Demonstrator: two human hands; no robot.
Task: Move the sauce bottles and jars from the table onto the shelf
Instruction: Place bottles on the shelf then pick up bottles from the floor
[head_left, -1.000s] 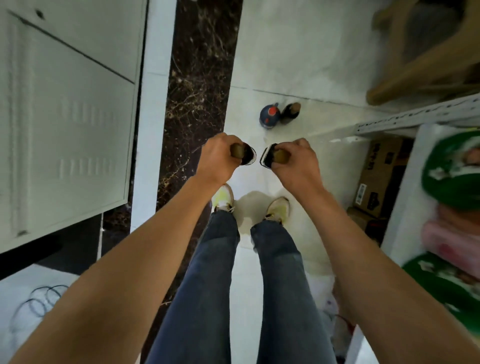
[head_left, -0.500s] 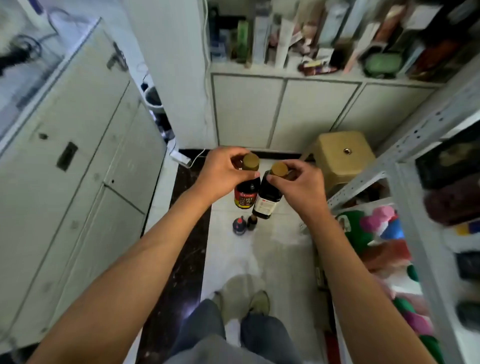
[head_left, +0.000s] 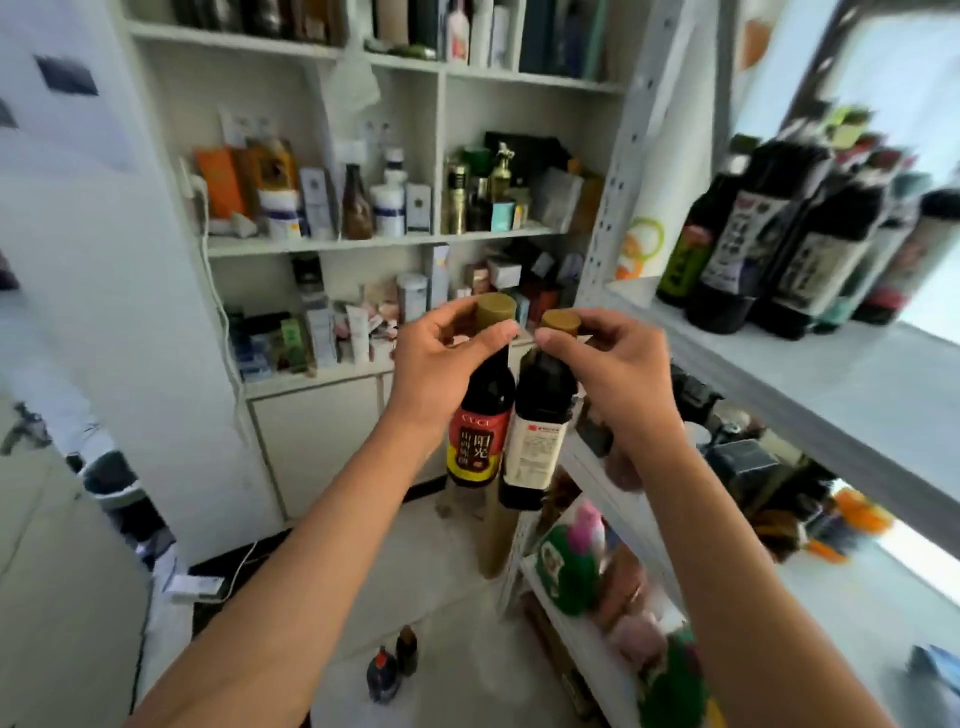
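Necks pinched under the caps, left hand (head_left: 441, 374) and right hand (head_left: 613, 374) each carry a dangling sauce bottle (head_left: 480, 415), probably for the shelf (head_left: 810, 374) just right.

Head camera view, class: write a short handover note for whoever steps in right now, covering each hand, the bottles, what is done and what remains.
Left hand: gripping the red-label bottle by its neck, held in the air.
Right hand: gripping the white-label bottle by its neck, beside the first, apparently touching.
Done: a group of dark bottles stands on the metal shelf at right.
Left: set both held bottles on that shelf. Two small bottles stand on the floor; they probably go up too.
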